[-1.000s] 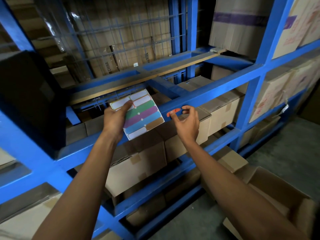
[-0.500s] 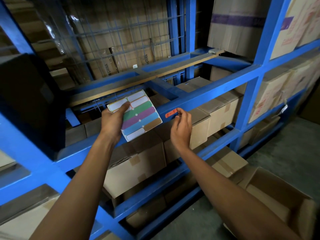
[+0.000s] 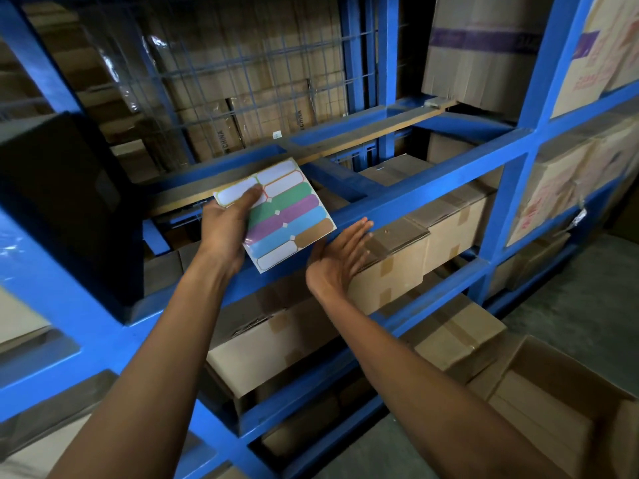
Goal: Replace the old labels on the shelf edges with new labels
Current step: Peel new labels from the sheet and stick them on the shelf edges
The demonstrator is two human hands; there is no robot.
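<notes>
Right hand [image 3: 337, 257] now flat on beam [image 3: 415, 198]

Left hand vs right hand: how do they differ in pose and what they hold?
The left hand grips the label sheet, thumb across its top; the right hand holds nothing visible. Left is curled shut; right is flat, fingers extended against the shelf beam. Both are bare and raised to the same beam.

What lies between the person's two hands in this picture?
In the head view, the lower corner of the label sheet, held by the left hand, and a stretch of blue shelf edge separate it from the right hand.
</notes>
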